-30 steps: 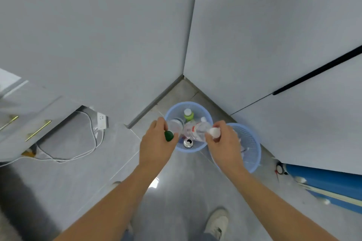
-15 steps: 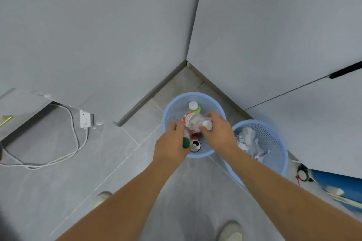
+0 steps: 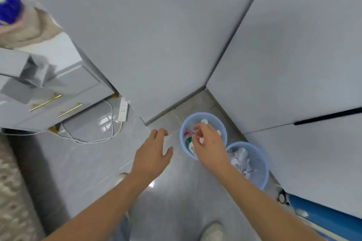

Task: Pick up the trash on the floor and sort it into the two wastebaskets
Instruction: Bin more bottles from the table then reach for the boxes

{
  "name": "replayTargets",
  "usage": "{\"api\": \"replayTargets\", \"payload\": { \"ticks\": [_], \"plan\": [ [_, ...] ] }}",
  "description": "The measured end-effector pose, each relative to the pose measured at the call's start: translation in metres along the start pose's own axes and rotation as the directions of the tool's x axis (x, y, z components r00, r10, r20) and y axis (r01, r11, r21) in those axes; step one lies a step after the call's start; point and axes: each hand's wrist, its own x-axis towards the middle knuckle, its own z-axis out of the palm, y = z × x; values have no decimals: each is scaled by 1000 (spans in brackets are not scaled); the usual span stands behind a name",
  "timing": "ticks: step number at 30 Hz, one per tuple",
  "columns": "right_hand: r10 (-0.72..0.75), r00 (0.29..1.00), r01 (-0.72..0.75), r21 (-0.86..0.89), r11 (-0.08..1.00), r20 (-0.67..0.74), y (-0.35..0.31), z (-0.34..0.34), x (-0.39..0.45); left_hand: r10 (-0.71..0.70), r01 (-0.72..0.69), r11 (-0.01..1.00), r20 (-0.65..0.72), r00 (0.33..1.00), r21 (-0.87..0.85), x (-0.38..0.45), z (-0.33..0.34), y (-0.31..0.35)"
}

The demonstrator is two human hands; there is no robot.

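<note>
Down in the corner, two blue wastebaskets touch: the right one (image 3: 256,164) holds crumpled paper, the left one (image 3: 188,150) bottles with labels too blurred to read. Left hand (image 3: 152,154) hovers spread, holding nothing; right hand (image 3: 209,145), fingers curled, reaches among the bottles (image 3: 189,143); its grip cannot be told

Both wastebaskets are pale blue mesh: the near-corner wastebasket (image 3: 203,118) shows white caps, a red label and a dark green cap; the second wastebasket (image 3: 260,164) holds white crumpled paper (image 3: 240,157); the floor (image 3: 84,160) is glossy grey tile; the walls (image 3: 156,35) are plain grey; the drawer handles (image 3: 45,102) are gold; the power strip (image 3: 123,109) is white.
</note>
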Motion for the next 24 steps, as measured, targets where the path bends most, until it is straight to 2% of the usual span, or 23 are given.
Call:
{"api": "replayTargets", "payload": {
  "ticks": [3, 7, 12, 16, 21, 24],
  "plan": [
    [-171, 979, 172, 8, 985, 110, -81, -4, -18, -69, 70, 998, -144, 987, -2, -36, -71, -12],
    [-357, 886, 352, 75, 933, 296, -189, 13, -30, -175, 169, 985, -273, 946, -46, -88, -162, -52],
    [-503, 799, 491, 124, 862, 329, -297, 71, -16, -281, 273, 959, -416, 865, -82, -128, -263, -140],
    [-547, 768, 522, 168, 836, 335, -361, 128, 10, -321, 335, 941, -460, 828, -53, -119, -320, -228],
    [-522, 799, 515, 108, 850, 299, -411, 195, 86, -278, 350, 931, -418, 865, 105, -56, -371, -311],
    [-477, 842, 492, 8, 871, 252, -437, 219, 149, -200, 286, 938, -367, 909, 198, 0, -398, -337]
  ]
}}
